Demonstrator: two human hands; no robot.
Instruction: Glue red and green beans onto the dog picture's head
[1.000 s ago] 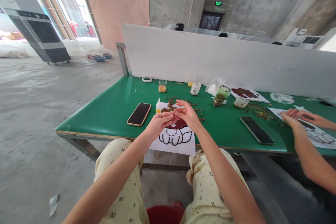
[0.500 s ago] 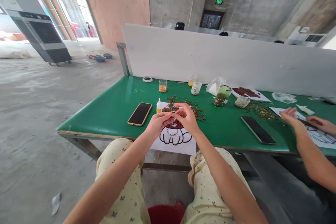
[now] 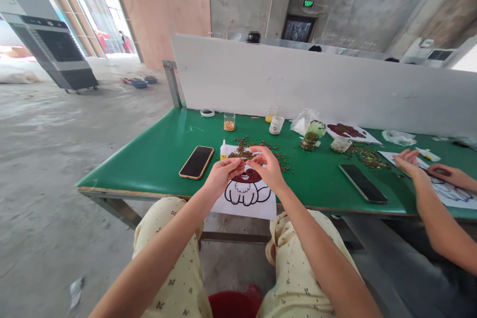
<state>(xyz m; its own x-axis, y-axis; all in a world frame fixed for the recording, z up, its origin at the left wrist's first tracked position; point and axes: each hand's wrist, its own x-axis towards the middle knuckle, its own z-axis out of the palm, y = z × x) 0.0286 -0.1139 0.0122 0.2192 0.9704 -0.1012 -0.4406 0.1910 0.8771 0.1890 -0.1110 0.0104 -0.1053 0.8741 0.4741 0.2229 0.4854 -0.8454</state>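
Note:
My left hand (image 3: 220, 177) and my right hand (image 3: 269, 170) meet over a paper sheet (image 3: 242, 210), fingertips pinched close together. Whatever lies between them is too small to make out. The sheet carries a black outline drawing of an animal, its face covered in dark red bits and its body bare white. Part of the face is hidden by my fingers. Loose red and green-brown seeds (image 3: 282, 159) are scattered on the green table just beyond my hands. A small white glue bottle (image 3: 223, 150) with a yellow label stands left of them.
A phone (image 3: 197, 162) lies to the left, another phone (image 3: 363, 184) to the right. Behind stand a cup of yellow grains (image 3: 229, 122), a clear cup (image 3: 276, 125) and a tilted green jar (image 3: 313, 135). A co-worker's hands (image 3: 409, 163) work at the right over another drawing. A white partition (image 3: 316, 79) backs the table.
The whole view has shifted slightly. My hands keep almost the same pinched position over the sheet, with only small finger movement.

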